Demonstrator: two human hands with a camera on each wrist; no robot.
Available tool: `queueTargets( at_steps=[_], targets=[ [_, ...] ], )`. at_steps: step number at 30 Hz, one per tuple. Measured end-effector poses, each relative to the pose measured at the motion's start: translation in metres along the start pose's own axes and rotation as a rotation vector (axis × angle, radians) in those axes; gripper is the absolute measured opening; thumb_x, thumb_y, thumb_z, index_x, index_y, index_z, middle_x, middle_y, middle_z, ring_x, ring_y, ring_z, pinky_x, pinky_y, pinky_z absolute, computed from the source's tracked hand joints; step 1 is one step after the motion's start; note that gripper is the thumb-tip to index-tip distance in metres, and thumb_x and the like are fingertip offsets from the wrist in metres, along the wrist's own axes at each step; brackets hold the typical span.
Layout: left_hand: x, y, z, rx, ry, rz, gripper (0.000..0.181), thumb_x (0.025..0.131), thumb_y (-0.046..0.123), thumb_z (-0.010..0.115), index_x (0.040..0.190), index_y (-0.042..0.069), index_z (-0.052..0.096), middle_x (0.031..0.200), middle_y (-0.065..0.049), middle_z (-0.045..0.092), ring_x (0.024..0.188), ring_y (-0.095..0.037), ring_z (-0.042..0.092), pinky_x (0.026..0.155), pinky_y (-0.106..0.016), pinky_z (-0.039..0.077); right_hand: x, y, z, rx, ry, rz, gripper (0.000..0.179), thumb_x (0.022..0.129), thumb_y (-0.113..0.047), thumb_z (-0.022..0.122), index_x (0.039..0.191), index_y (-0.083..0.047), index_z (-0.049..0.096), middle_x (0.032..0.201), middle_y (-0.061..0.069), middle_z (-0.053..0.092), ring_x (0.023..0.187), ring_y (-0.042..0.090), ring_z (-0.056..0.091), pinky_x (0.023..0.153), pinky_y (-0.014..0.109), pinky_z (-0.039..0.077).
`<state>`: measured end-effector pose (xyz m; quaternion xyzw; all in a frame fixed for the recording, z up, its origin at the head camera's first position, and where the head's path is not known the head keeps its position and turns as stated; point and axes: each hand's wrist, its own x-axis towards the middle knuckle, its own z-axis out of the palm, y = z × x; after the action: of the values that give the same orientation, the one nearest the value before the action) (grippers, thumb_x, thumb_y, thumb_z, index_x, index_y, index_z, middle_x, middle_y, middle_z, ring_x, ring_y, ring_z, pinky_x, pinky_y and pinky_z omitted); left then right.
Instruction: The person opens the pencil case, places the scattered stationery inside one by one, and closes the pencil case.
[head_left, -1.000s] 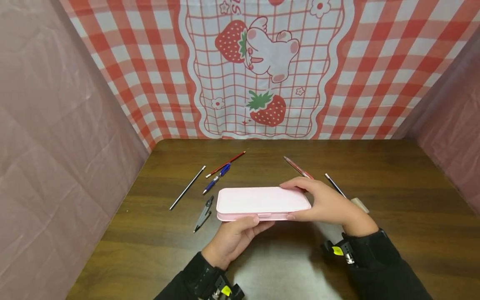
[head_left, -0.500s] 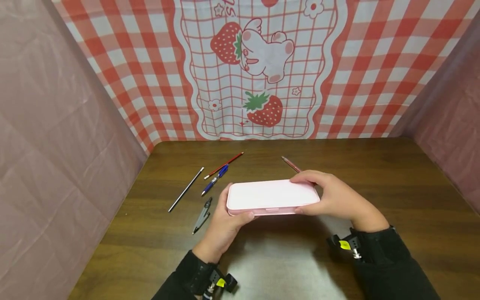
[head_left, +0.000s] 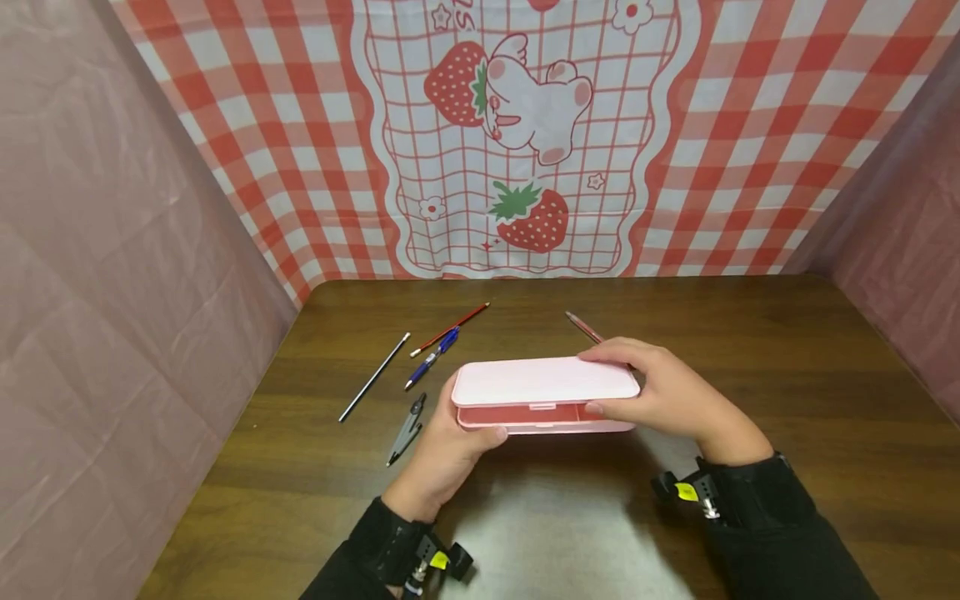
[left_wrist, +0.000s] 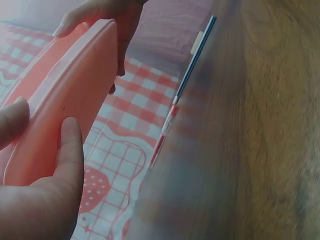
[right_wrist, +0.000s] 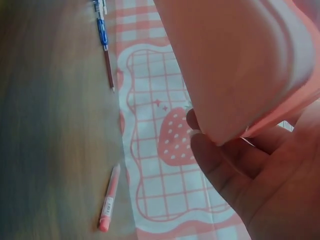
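Note:
A pale pink pencil case (head_left: 543,382) is held up over the wooden table, its lid lifted partway along the front edge. Through the gap a pinkish-red inside with a divider shows. My left hand (head_left: 442,450) grips the base at its left end, thumb on the front edge. In the left wrist view, fingers (left_wrist: 70,150) of that hand support the underside. With my right hand (head_left: 671,400) I hold the lid at its right end, thumb at the front and fingers at the back. The right wrist view shows the smooth bottom of the case (right_wrist: 235,65).
Left of the case lie a drawing compass (head_left: 406,429), a dark pencil (head_left: 373,379), a blue pen (head_left: 432,358) and a red pencil (head_left: 453,327). Behind my right hand is a red pen (head_left: 583,326). The left wrist view also shows a dark striped pencil (left_wrist: 196,57). Checked cloth (head_left: 750,167) hangs behind.
My left hand has shifted to the left end of the case, and the case moved slightly right and up. Its lid, closed before, is now raised at the front.

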<state>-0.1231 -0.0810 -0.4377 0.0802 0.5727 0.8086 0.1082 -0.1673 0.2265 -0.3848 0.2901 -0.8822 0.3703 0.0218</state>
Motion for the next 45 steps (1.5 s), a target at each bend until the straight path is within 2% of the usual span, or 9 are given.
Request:
queueTargets(
  at_steps=[3, 10, 15, 18, 24, 31, 36, 40, 45],
  targets=[
    [0.0, 0.003, -0.004, 0.097, 0.016, -0.009, 0.1, 0.081, -0.006, 0.079, 0.158, 0.013, 0.019, 0.147, -0.019, 0.043, 0.125, -0.03, 0.051, 0.099, -0.036, 0.048, 0.001, 0.0, 0.0, 0.007, -0.013, 0.0, 0.055, 0.083, -0.036, 0.088, 0.132, -0.02, 0.068, 0.128, -0.004, 0.065, 0.112, 0.016, 0.057, 0.094, 0.044, 0.049],
    [0.001, 0.011, -0.016, 0.355, 0.03, -0.1, 0.095, 0.077, 0.006, 0.084, 0.156, 0.008, 0.03, 0.142, -0.016, 0.05, 0.119, -0.031, 0.054, 0.098, -0.04, 0.047, 0.001, 0.007, 0.006, 0.069, -0.104, 0.026, 0.046, 0.088, -0.03, 0.084, 0.13, -0.018, 0.068, 0.123, -0.005, 0.066, 0.11, 0.015, 0.059, 0.094, 0.036, 0.05],
    [0.005, 0.006, -0.02, 0.598, 0.018, -0.076, 0.099, 0.073, 0.01, 0.087, 0.155, 0.005, 0.033, 0.139, -0.014, 0.055, 0.116, -0.026, 0.058, 0.099, -0.045, 0.047, 0.0, 0.012, 0.011, 0.108, -0.148, 0.044, 0.044, 0.089, -0.032, 0.083, 0.128, -0.021, 0.067, 0.12, -0.007, 0.066, 0.105, 0.013, 0.061, 0.091, 0.033, 0.05],
    [0.008, 0.001, -0.022, 0.713, -0.014, -0.031, 0.093, 0.072, 0.009, 0.088, 0.151, 0.005, 0.039, 0.134, -0.011, 0.059, 0.112, -0.023, 0.06, 0.099, -0.046, 0.048, 0.0, 0.014, 0.014, 0.108, -0.152, 0.04, 0.041, 0.09, -0.032, 0.082, 0.127, -0.02, 0.068, 0.119, -0.007, 0.067, 0.104, 0.014, 0.061, 0.09, 0.034, 0.05],
    [0.01, -0.002, -0.023, 0.832, -0.027, -0.016, 0.079, 0.071, 0.013, 0.089, 0.141, 0.009, 0.052, 0.125, -0.005, 0.063, 0.107, -0.021, 0.06, 0.097, -0.048, 0.049, 0.001, 0.018, 0.018, 0.097, -0.202, 0.088, 0.038, 0.093, -0.037, 0.078, 0.126, -0.021, 0.068, 0.117, -0.008, 0.067, 0.105, 0.013, 0.061, 0.093, 0.035, 0.05],
    [0.008, -0.006, -0.023, 0.996, 0.022, -0.077, 0.089, 0.069, 0.027, 0.093, 0.144, 0.004, 0.05, 0.127, -0.014, 0.06, 0.11, -0.026, 0.059, 0.097, -0.052, 0.048, 0.003, 0.023, 0.021, 0.111, -0.237, 0.094, 0.031, 0.098, -0.032, 0.071, 0.125, -0.016, 0.069, 0.117, -0.006, 0.068, 0.106, 0.016, 0.061, 0.093, 0.035, 0.05],
    [0.006, -0.006, -0.018, 1.134, 0.062, -0.107, 0.096, 0.066, 0.034, 0.095, 0.144, 0.0, 0.05, 0.121, -0.015, 0.059, 0.106, -0.027, 0.057, 0.093, -0.052, 0.049, 0.003, 0.027, 0.023, 0.108, -0.232, 0.103, 0.028, 0.1, -0.03, 0.069, 0.124, -0.016, 0.07, 0.116, -0.005, 0.068, 0.104, 0.015, 0.062, 0.091, 0.035, 0.05],
    [0.006, -0.006, -0.016, 1.172, 0.069, -0.112, 0.096, 0.063, 0.034, 0.097, 0.141, -0.001, 0.053, 0.117, -0.015, 0.057, 0.102, -0.027, 0.054, 0.089, -0.049, 0.049, 0.004, 0.028, 0.024, 0.112, -0.231, 0.109, 0.028, 0.1, -0.031, 0.069, 0.124, -0.017, 0.07, 0.114, -0.005, 0.068, 0.102, 0.015, 0.062, 0.09, 0.035, 0.051],
    [0.006, -0.005, -0.014, 1.16, 0.072, -0.129, 0.096, 0.064, 0.031, 0.098, 0.142, -0.005, 0.053, 0.125, -0.019, 0.052, 0.106, -0.031, 0.054, 0.092, -0.05, 0.048, 0.004, 0.031, 0.026, 0.121, -0.235, 0.115, 0.025, 0.1, -0.031, 0.069, 0.121, -0.018, 0.071, 0.112, -0.007, 0.069, 0.1, 0.014, 0.063, 0.089, 0.034, 0.051]
  ],
)
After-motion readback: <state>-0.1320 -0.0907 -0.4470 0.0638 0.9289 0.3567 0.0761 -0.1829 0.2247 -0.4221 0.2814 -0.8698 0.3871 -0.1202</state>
